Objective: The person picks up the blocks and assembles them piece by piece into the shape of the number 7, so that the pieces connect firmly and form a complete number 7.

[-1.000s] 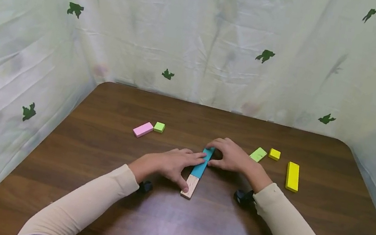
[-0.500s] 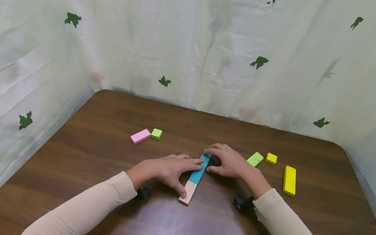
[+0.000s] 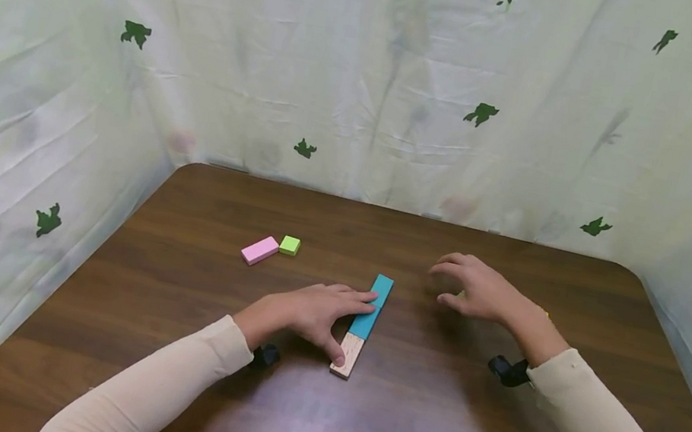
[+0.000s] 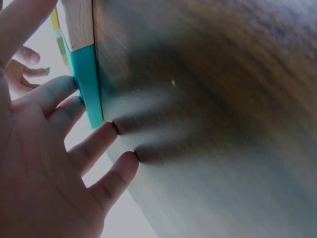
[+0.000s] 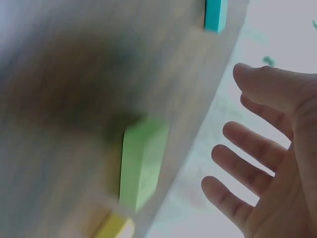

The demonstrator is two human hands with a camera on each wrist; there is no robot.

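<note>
A row of flat blocks lies end to end on the table: a far blue block (image 3: 383,285), a nearer blue block (image 3: 363,326) and a plain wood block (image 3: 354,347). My left hand (image 3: 311,312) rests on this row, index and middle fingertips on the blue part, thumb on the wood. In the left wrist view its other two fingertips touch the tabletop. My right hand (image 3: 488,294) hovers right of the row, fingers spread, holding nothing. Near it a light green block (image 5: 143,166) shows in the right wrist view; the hand mostly hides it in the head view.
Left of the row, a pink block (image 3: 259,250) lies beside a small green block (image 3: 290,245). Part of a yellow block (image 5: 114,225) appears past the light green one. A printed curtain (image 3: 370,81) hangs behind the brown table (image 3: 237,204).
My right hand has left the far end of the blue part and moved right, over the light green block, covering the yellow blocks from the head view. The left hand has stayed on the row.
</note>
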